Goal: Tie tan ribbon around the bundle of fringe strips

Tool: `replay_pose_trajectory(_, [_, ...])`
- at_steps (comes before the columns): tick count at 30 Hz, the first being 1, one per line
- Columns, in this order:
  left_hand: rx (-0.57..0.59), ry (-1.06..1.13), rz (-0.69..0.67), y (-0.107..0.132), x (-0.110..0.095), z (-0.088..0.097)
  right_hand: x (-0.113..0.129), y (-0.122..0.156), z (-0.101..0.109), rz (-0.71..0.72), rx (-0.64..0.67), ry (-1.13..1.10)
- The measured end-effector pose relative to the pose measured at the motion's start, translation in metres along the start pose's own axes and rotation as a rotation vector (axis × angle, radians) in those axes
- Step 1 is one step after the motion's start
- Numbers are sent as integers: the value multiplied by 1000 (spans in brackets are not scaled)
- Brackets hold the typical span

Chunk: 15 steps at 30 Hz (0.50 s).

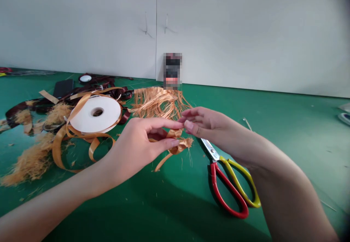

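Note:
My left hand [139, 145] is closed on a short piece of golden-brown ribbon [177, 145] with a frayed end, held just above the green table. My right hand [203, 125] meets it from the right, with fingertips pinched on the ribbon's upper edge. A loose tail of the ribbon hangs down below my left fingers. Scissors [232, 183] with one red and one yellow handle lie shut on the table under my right wrist.
A white ribbon spool [95, 114] with unwound golden ribbon lies to the left. A pile of shredded ribbon strands [160, 101] sits behind my hands. Frayed fibre tufts [30, 161] and dark ribbon scraps [32, 105] litter the green mat [287, 132]. A white wall stands behind.

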<state>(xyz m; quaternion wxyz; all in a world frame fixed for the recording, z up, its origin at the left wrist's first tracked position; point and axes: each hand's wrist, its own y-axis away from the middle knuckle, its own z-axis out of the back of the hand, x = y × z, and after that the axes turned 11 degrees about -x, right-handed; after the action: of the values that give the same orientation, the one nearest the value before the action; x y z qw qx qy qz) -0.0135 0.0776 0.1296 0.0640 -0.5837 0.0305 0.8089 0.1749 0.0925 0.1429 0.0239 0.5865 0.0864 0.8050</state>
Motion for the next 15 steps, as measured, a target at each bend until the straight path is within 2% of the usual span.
replay_pose_trajectory(4, [-46,90,-15,0,-3,1,-3,3,-2,-2,359,-42])
replay_pose_trajectory(8, [-116,71,-25,0,-3,2,-1,6,-5,-32,522,64])
replay_pose_trajectory(11, [-76,104,27,1,-3,0,1,9,-5,-77,604,168])
replay_pose_trajectory(15, [14,68,55,1,-1,-1,-1,10,-2,-53,570,277])
